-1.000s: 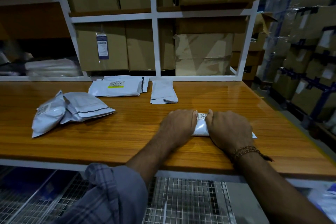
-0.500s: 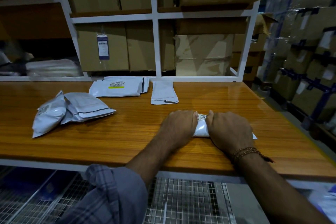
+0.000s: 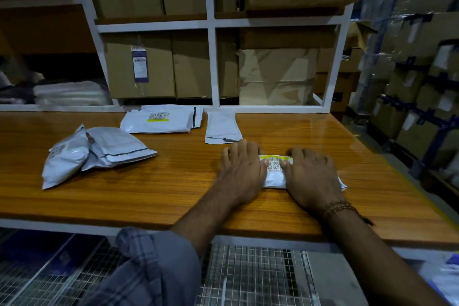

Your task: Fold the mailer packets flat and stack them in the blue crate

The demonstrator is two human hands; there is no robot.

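Observation:
A white mailer packet (image 3: 274, 174) with a barcode label and yellow strip lies on the wooden table (image 3: 161, 189). My left hand (image 3: 242, 171) and my right hand (image 3: 310, 176) lie palm down on it with fingers stretched out, pressing it flat. Only its middle and right corner show between and beside them. Two puffy grey packets (image 3: 74, 156) lie at the left. A flat white stack (image 3: 159, 120) and a small flat packet (image 3: 222, 126) rest at the back. A dark blue shape (image 3: 49, 253) shows under the table at lower left; I cannot tell if it is the crate.
White shelf frames (image 3: 213, 62) filled with cardboard boxes rise behind the table. Wrapped boxes (image 3: 417, 77) are stacked along the right aisle. A wire mesh shelf (image 3: 248, 278) sits below the table's front edge. My rolled checked sleeve (image 3: 149, 268) hangs at the bottom.
My fingers have uncurled from fists around the packet and now spread flat over it, reaching farther back. More of the label and its yellow strip shows.

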